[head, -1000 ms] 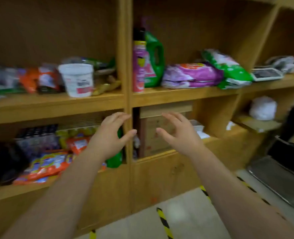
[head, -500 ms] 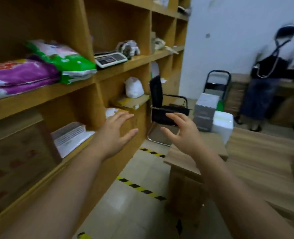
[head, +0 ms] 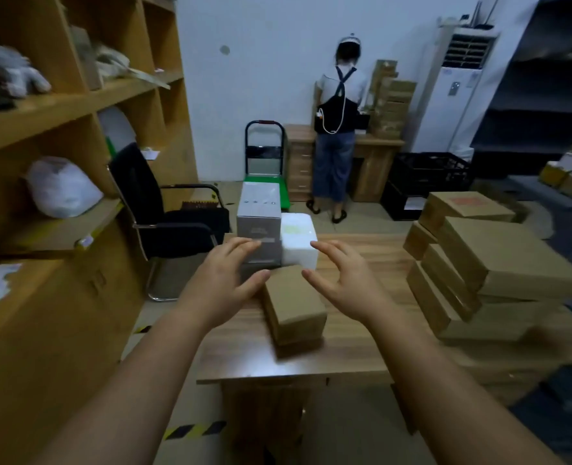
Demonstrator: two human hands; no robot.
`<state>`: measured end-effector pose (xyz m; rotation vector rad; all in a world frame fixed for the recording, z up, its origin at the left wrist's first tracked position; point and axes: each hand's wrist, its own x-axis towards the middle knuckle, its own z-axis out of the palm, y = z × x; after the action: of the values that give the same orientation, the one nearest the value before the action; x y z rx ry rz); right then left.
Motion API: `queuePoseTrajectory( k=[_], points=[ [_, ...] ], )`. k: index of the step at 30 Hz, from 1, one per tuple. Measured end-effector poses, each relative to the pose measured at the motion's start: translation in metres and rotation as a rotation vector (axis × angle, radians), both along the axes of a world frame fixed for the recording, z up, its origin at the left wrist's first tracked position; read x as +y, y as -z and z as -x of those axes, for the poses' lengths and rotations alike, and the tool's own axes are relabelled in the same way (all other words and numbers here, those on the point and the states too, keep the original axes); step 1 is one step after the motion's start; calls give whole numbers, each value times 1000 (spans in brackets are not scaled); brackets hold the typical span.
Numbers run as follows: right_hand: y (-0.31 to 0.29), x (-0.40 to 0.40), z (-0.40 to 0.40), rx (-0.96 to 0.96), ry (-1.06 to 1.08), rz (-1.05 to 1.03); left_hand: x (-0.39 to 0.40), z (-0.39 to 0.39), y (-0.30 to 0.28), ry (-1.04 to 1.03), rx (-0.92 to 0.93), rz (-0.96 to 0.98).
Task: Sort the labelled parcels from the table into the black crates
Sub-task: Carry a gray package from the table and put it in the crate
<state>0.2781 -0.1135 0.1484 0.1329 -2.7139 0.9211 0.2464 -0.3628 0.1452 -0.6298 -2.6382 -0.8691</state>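
Fingers spread wide, nothing held: left hand (head: 222, 286) and right hand (head: 343, 282) are raised either side of brown box (head: 293, 305) (contact not seen). Box is set on table (head: 355, 350), w/ white box (head: 298, 245) behind, stacked parcels (head: 486, 263) to right, black crates (head: 427, 177) well beyond.

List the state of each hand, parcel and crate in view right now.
left hand: open, holding nothing
right hand: open, holding nothing
small brown parcel: closed, on the table between the hands
white foam box: closed, on the table
black crates: on the floor, contents unclear
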Motion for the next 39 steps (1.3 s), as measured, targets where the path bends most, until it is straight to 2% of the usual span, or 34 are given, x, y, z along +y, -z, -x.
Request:
queuePoseTrajectory(
  k=[8,16,22,26,32,36,39],
  points=[
    [29,25,54,-94,65,-18,24,78,30,63,-72,-58],
    [55,39,153,-131,-15,19,28,157,46,-71,-131,-13],
    [56,19,260,-133,-153,-25,27,222,32,-237,-126,-8],
    [64,3,311,-145,-195,-59,33,257,39,-315,-201,1],
    [83,-9,340,-208,-200,-77,24,291,73,-356,-336,-3],
    [88,-15,344,-219,-157,7,18,309,93,-276,-396,-57],
    [90,-19,342,-240,-118,86,16,315,99,-243,-374,-144]
  ],
)
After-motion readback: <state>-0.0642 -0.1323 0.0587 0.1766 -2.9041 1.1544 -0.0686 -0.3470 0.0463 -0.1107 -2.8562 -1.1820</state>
